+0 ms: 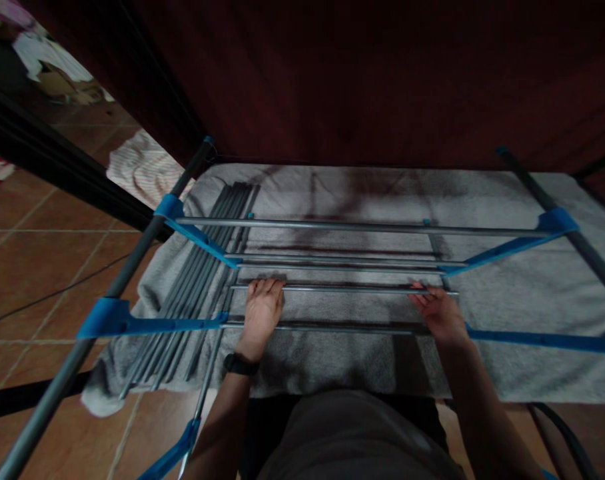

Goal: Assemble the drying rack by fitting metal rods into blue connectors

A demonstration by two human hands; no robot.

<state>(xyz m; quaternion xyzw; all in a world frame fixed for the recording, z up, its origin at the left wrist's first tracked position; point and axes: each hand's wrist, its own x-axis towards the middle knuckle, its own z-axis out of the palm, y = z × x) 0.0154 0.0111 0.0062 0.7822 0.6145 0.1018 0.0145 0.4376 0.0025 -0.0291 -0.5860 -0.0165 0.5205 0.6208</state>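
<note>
My left hand [263, 308], a dark band on its wrist, has its fingers curled over a thin grey metal rod [342, 289] near its left end. The same rod is gripped near its right end by the fingers of my right hand [438, 313]. It lies level, crosswise in front of me, inside a frame of grey tubes and blue plastic brackets. Just beyond it run other crossbars [342, 268], and a further bar [352, 328] passes on my side. Blue arms [172, 325] join the bars to the upright tube [137, 257] on the left.
Several loose grey rods [197, 280] lie side by side on the grey blanket [532, 300] at left. A dark red curtain [382, 80] hangs behind. The right upright tube [597, 260] bounds that side. Tiled floor [42, 280] and a striped cloth [145, 167] show at left.
</note>
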